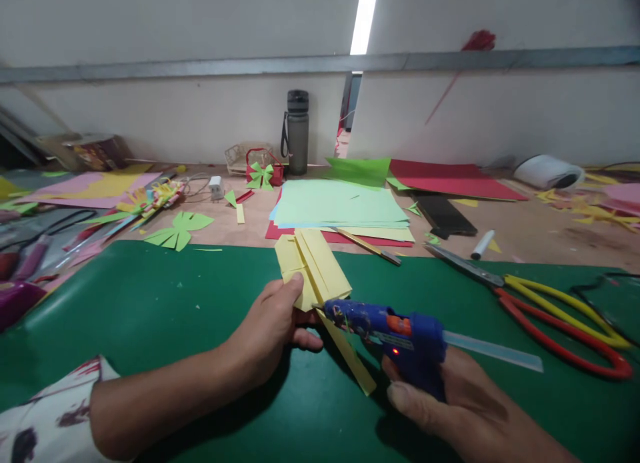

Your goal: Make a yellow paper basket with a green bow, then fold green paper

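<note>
Fingers of the left hand pinch folded yellow paper above the green mat. The right hand grips a blue glue gun, its nozzle at the paper's near edge.

A grey bottle stands near the wall

A grey, apparently metal rail crosses whitish walls.

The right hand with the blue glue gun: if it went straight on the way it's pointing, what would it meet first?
The right hand, led by the blue glue gun, would probably meet the folded yellow paper first, beside the left hand. Whether the nozzle already touches it is unclear.
</note>
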Demonstrator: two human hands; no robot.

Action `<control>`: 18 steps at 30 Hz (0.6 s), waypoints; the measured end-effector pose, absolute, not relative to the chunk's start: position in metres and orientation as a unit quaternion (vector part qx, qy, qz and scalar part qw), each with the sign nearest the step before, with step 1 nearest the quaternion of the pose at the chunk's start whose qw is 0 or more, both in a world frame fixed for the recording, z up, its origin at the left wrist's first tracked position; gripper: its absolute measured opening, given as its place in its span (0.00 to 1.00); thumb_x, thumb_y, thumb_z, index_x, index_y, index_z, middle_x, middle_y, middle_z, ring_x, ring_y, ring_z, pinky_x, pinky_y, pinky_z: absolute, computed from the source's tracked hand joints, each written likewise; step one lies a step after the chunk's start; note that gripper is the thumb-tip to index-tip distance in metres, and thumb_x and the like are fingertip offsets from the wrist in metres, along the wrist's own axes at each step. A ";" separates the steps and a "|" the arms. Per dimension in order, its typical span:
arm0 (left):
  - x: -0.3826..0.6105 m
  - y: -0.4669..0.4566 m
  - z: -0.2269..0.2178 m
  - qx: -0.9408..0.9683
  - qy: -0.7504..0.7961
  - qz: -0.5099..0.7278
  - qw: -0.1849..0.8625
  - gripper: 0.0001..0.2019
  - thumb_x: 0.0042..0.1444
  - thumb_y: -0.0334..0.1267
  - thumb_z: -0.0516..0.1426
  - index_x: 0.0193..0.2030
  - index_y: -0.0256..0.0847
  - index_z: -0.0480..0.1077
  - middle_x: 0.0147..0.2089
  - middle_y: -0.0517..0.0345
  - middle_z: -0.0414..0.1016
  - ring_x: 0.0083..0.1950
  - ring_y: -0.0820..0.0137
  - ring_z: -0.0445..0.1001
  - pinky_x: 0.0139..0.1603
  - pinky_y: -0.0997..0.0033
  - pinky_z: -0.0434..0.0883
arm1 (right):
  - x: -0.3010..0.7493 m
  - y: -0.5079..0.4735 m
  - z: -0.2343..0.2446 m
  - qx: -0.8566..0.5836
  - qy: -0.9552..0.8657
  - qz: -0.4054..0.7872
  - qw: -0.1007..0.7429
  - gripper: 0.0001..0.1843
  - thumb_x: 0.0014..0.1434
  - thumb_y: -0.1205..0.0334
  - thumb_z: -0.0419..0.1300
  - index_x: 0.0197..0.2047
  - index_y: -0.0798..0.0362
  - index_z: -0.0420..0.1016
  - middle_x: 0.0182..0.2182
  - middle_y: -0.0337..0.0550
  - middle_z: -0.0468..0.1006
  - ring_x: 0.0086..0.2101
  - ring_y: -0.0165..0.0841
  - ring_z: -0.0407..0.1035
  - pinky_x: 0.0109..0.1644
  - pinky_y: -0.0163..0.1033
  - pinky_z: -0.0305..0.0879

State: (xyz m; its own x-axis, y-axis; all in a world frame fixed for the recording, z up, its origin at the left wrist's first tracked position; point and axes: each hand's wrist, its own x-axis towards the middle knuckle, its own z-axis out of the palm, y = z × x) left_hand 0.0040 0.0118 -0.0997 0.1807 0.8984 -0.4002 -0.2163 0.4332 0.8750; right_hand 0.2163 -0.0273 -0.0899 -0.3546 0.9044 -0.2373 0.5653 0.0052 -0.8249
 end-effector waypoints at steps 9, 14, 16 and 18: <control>0.004 0.011 -0.098 0.338 0.498 0.410 0.685 0.18 0.64 0.41 0.45 0.49 0.28 0.68 0.45 0.36 0.75 0.35 0.65 0.75 0.24 0.74 0.72 | 0.211 -0.024 -0.086 -0.529 -0.683 0.462 0.202 0.29 0.57 0.45 0.57 0.58 0.48 0.70 0.51 0.46 0.76 0.51 0.47 0.69 0.58 0.48 0.63; 0.004 0.011 -0.098 0.336 0.511 0.412 0.675 0.16 0.64 0.40 0.46 0.48 0.31 0.69 0.45 0.38 0.76 0.37 0.63 0.76 0.24 0.75 0.71 | 0.216 -0.026 -0.094 -0.515 -0.683 0.481 0.191 0.29 0.57 0.48 0.59 0.61 0.45 0.66 0.55 0.44 0.73 0.54 0.47 0.67 0.57 0.48 0.64; 0.004 0.011 -0.098 0.342 0.507 0.412 0.676 0.16 0.64 0.40 0.46 0.47 0.32 0.69 0.45 0.39 0.76 0.37 0.63 0.76 0.24 0.75 0.71 | 0.219 -0.027 -0.099 -0.539 -0.678 0.465 0.185 0.30 0.57 0.48 0.59 0.61 0.45 0.66 0.56 0.45 0.72 0.54 0.48 0.66 0.56 0.48 0.66; 0.004 0.011 -0.099 0.345 0.494 0.411 0.684 0.17 0.64 0.41 0.46 0.48 0.32 0.69 0.45 0.39 0.76 0.36 0.64 0.76 0.24 0.75 0.72 | 0.221 -0.027 -0.102 -0.560 -0.674 0.448 0.180 0.30 0.56 0.47 0.59 0.61 0.45 0.67 0.56 0.45 0.71 0.54 0.48 0.66 0.55 0.48 0.66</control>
State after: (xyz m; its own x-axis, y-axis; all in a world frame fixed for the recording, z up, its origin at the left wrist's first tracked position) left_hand 0.0039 0.0113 -0.0992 0.1739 0.9034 -0.3920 -0.2226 0.4238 0.8780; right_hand 0.2209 -0.0271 -0.1017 -0.3090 0.9152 -0.2587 0.5925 -0.0275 -0.8051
